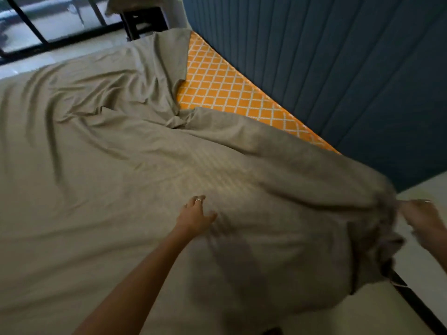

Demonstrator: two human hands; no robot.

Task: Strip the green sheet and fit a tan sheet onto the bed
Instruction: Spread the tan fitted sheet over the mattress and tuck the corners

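A tan sheet (116, 165) lies rumpled over most of the bed, with creases toward the far side. Along the headboard a strip of orange mattress (217, 85) with a white diamond pattern is uncovered. My left hand (197, 213) reaches out flat over the sheet near the middle, fingers spread, a ring on one finger. My right hand (420, 221) is blurred at the right edge of the bed and grips a bunched corner of the tan sheet (377, 213), lifted off the mattress. No green sheet is in view.
A dark blue panelled headboard (338, 68) runs along the right side. A black bed frame rail (416, 303) shows at the lower right over pale floor. A dark bedside stand (145, 20) and a window with black bars (48, 22) lie at the far end.
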